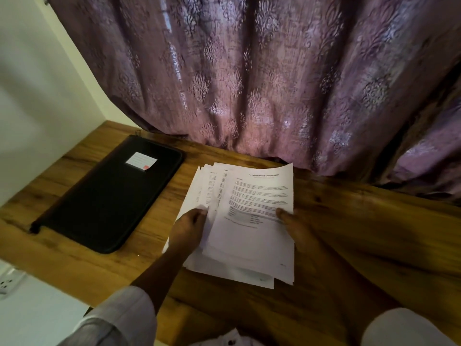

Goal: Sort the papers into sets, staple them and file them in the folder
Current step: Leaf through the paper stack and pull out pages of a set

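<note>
socket point(7, 280): far left, low on the wall, off the bench point(349, 245), no part in the job.
folder point(109, 193): black, lying flat and closed, label point(141, 160) facing up. Parked left of the stack, apart from it, probably to keep sorting room free until filing time.
left grip point(190, 226): closed on the papers, pinching the edge of a few lower sheets at the stack's left side. Looks like holding back or peeling off a batch, but that's only a guess.
papers point(249, 245): loose stack mid-bench, right of the folder, fanned out along the far edge. Handy for reading the headings while sorting. No staple visible, not split into sets yet by the look of it.
top sheet point(259, 191): printed side up, sitting a bit skewed over the rest.
right grip point(291, 221): blurry. Thumb on the top sheet near its right edge, fingers hidden, so can't tell whether pinching or only pressing. Likely steadying or about to lift that page.
curtain point(249, 83): purple, patterned, hanging behind everything, hem reaching the bench's back edge.
stage: early sorting, judging by the single messy pile.
</note>
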